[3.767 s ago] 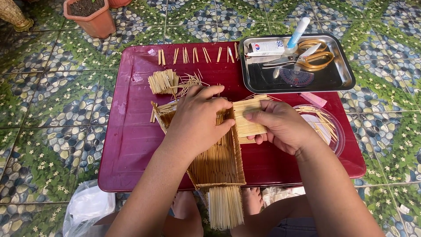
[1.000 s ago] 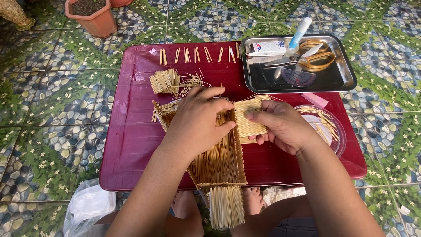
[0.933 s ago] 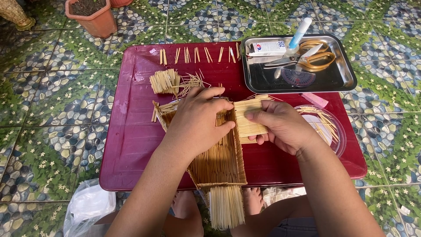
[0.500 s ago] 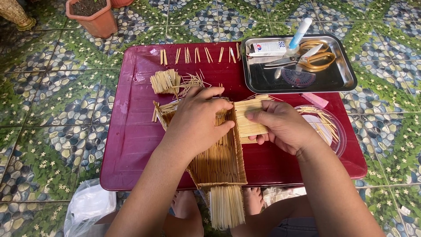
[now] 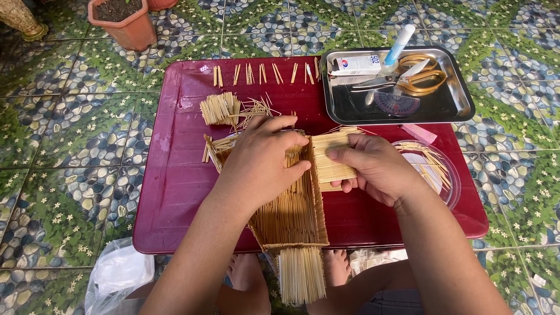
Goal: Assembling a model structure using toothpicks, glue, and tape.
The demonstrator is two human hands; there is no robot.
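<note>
the left hand (image 5: 259, 163) lies palm-down over the far end of a toothpick box frame (image 5: 291, 213), fingers curled over its upper edge and closed on it; the right hand (image 5: 373, 169) pinches a flat toothpick panel (image 5: 331, 160) between thumb and fingers, holding it upright against the frame's right wall, touching it; the frame sits on a maroon tray table (image 5: 175, 175), its near end overhanging the table's front edge above the person's feet; a small bundle of cut toothpicks (image 5: 219, 108) lies beyond the left hand, with a row of short stick pairs (image 5: 262, 73) near the table's far edge; a steel tray (image 5: 350, 108) at the far right corner holds gold-handled scissors (image 5: 417, 79), a glue tube (image 5: 399, 45) and a small box (image 5: 357, 64); a clear round lid (image 5: 440, 175) with loose toothpicks lies just beside the right hand; a terracotta pot (image 5: 125, 23) stands on the patterned floor tiles (image 5: 64, 146); a plastic bag (image 5: 116, 277) lies at the lower left.
</note>
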